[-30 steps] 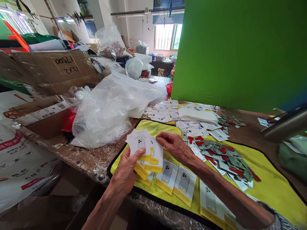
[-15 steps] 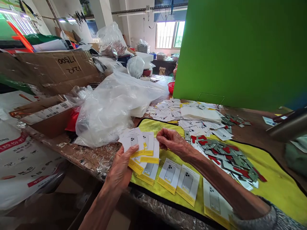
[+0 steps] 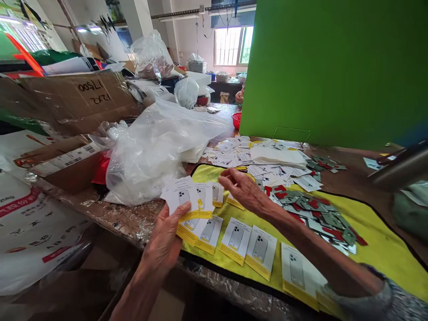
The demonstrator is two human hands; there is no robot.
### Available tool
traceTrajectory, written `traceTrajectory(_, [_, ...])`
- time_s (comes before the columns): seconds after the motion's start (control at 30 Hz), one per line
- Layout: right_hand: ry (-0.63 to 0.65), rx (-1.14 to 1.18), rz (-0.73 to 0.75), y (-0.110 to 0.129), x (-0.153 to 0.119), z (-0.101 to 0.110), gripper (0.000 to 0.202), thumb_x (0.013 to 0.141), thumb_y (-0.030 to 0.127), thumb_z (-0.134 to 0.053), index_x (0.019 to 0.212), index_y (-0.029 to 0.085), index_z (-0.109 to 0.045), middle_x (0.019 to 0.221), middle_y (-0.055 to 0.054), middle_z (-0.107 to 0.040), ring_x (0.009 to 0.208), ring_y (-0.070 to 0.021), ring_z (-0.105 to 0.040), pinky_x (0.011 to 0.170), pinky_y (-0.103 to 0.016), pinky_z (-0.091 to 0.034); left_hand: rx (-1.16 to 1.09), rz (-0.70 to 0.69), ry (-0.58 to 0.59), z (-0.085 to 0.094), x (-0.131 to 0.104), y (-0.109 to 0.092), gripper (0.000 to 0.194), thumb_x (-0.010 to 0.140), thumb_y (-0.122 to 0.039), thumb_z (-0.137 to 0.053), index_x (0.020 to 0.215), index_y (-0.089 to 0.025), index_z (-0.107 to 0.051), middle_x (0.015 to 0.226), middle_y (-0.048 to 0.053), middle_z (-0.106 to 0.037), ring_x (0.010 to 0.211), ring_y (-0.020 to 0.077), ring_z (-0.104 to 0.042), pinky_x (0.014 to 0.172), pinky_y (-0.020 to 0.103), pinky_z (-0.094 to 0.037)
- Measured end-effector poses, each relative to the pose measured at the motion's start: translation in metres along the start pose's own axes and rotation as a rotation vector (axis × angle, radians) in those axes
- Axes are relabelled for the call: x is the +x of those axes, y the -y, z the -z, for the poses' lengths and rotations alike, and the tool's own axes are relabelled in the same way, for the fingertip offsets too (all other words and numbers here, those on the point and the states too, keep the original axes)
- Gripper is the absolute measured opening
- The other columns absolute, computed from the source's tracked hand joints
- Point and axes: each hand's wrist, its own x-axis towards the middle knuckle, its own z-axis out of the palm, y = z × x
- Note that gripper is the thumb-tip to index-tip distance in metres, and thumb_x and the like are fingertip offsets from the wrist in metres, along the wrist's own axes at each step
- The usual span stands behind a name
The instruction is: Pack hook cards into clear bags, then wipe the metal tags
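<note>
My left hand (image 3: 165, 236) grips a fanned stack of white and yellow cards (image 3: 179, 196) printed with a phone picture, thumb on top. My right hand (image 3: 239, 189) hovers over the yellow mat (image 3: 374, 227), fingers loosely bent, with nothing visible between them. Just below its fingertips lie a small card (image 3: 217, 194) and another card (image 3: 236, 203), partly covered by the hand. Nearer the mat's front edge, several similar cards lie in a row, among them one card (image 3: 235, 240) and an overlapping one (image 3: 261, 252). Another card (image 3: 296, 272) is partly under my right forearm.
Grey and red flat pieces (image 3: 321, 216) are heaped on the mat's right. Behind are scattered leaflets (image 3: 234, 151), a white paper stack (image 3: 279, 156) and a green panel (image 3: 327, 71). Plastic bags (image 3: 147, 151) and a cardboard box (image 3: 67, 165) stand left. Another person's hand (image 3: 239, 96) shows beyond.
The large card at the right of the fan has left it. Two cards now show on the mat beneath my right hand, which has lifted slightly. The view has shifted a little.
</note>
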Motion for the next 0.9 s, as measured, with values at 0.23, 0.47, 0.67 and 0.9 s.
traceTrajectory(0.23, [0.101,0.449,-0.004,-0.012,-0.038,0.019,0.009,0.081,0.026,-0.055,0.082,0.018,-0.051,0.066,0.005,-0.050,0.058,-0.0098,-0.046,0.053,-0.023,-0.036,0.010,0.098,0.117,-0.027,-0.019,0.027,0.045,0.072,-0.009,-0.068,0.116,-0.015,-0.063,0.095,0.010,-0.076,0.075,0.0218,-0.073,0.071,0.030,-0.061])
traceTrajectory(0.47, [-0.083,0.350,-0.082,-0.030,-0.080,0.069,0.016,0.083,0.028,-0.050,0.071,0.019,-0.048,0.062,0.005,-0.045,0.055,-0.0089,-0.041,0.051,-0.023,-0.034,0.083,0.170,0.233,-0.053,-0.045,0.052,0.044,0.071,-0.007,-0.068,0.114,-0.016,-0.064,0.093,0.009,-0.076,0.074,0.0203,-0.073,0.067,0.026,-0.060])
traceTrajectory(0.67, [-0.280,0.200,-0.229,-0.079,-0.138,0.151,0.024,0.078,0.043,-0.052,0.072,0.020,-0.045,0.059,0.007,-0.039,0.050,-0.0081,-0.036,0.046,-0.022,-0.029,0.185,0.281,0.243,-0.074,-0.070,0.072,0.043,0.076,-0.003,-0.064,0.116,-0.018,-0.062,0.090,0.007,-0.076,0.066,0.0175,-0.072,0.059,0.025,-0.060])
traceTrajectory(0.9, [-0.345,0.050,-0.325,-0.143,-0.187,0.190,0.028,0.072,0.047,-0.053,0.067,0.020,-0.047,0.057,0.005,-0.044,0.051,-0.0102,-0.039,0.048,-0.024,-0.032,0.262,0.376,0.385,-0.108,-0.093,0.094,0.036,0.077,-0.004,-0.063,0.112,-0.015,-0.063,0.089,0.009,-0.076,0.067,0.0190,-0.073,0.058,0.025,-0.060])
